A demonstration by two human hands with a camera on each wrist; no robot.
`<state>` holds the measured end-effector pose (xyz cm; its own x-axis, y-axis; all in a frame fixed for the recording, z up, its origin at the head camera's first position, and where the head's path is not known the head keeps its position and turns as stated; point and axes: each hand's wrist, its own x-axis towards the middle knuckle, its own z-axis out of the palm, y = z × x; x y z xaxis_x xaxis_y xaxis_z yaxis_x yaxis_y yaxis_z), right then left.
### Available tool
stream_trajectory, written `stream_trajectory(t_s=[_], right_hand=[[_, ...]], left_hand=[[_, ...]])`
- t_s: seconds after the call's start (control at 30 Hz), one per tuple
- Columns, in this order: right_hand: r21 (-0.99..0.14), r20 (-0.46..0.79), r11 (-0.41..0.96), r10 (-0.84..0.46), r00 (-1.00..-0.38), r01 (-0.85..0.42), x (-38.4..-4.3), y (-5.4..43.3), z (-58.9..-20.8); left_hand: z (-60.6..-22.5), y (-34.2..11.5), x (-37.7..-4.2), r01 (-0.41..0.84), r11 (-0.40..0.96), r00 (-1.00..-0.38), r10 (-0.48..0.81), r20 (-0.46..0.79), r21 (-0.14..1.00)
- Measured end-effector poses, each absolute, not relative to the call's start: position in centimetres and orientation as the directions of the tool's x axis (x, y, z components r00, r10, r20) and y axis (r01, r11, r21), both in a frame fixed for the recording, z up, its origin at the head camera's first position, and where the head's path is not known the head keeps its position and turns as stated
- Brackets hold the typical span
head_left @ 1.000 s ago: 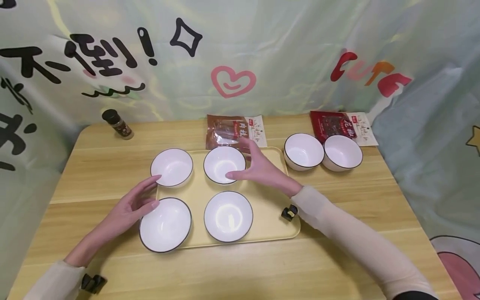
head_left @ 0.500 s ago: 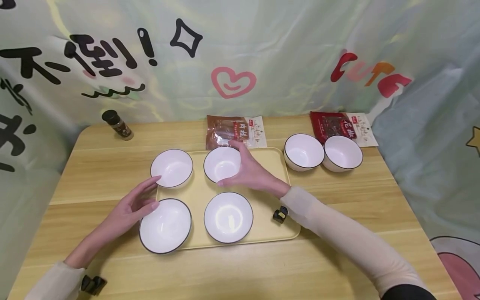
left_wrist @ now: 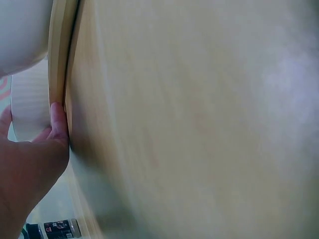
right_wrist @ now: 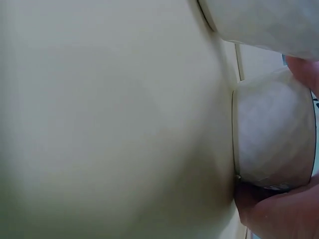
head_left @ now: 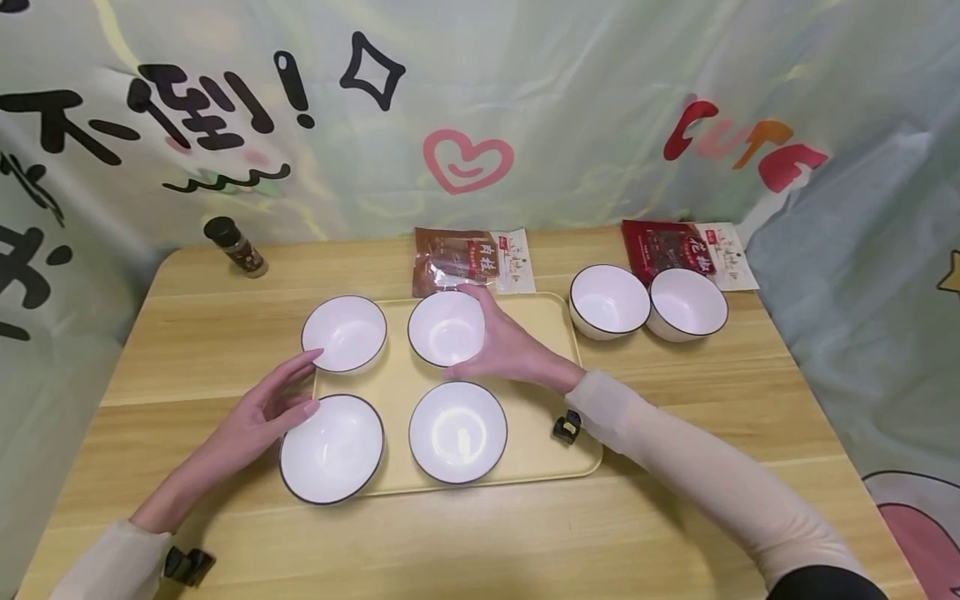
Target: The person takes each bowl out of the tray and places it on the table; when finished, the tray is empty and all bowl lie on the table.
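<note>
My right hand (head_left: 506, 343) grips a white, dark-rimmed bowl (head_left: 444, 327) on the tray's far side, thumb at its near side and fingers round its far side. In the right wrist view that bowl (right_wrist: 274, 132) stands upright between thumb and fingers. My left hand (head_left: 258, 417) rests at the left edge of the pale yellow tray (head_left: 536, 400), fingers loosely bent, between the far-left bowl (head_left: 345, 333) and the near-left bowl (head_left: 332, 450). In the left wrist view a finger (left_wrist: 59, 119) touches the tray's edge. A fourth bowl (head_left: 457, 433) sits at the tray's near middle.
Two more white bowls (head_left: 609, 300) stand side by side right of the tray. Behind lie a brown spice packet (head_left: 472, 261) and a red one (head_left: 678, 250). A black-capped spice jar (head_left: 236, 247) stands at the back left of the wooden table (head_left: 525, 542), before a printed curtain.
My right hand has moved slightly left and closed round the far-middle bowl. The left hand and all bowls have stayed in place.
</note>
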<state>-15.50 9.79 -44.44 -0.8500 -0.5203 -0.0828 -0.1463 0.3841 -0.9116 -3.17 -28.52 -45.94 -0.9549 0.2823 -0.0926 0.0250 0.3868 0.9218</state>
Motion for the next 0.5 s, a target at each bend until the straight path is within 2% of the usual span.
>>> stream_trajectory(t_s=[0.5], right_hand=[[-0.904,-0.076,0.410,-0.441,-0.894,-0.125,-15.28,10.43,-45.25]], left_hand=[[-45.81,-28.45,-3.12,0.003,0.388,-0.953,0.281,-0.115,0.921]])
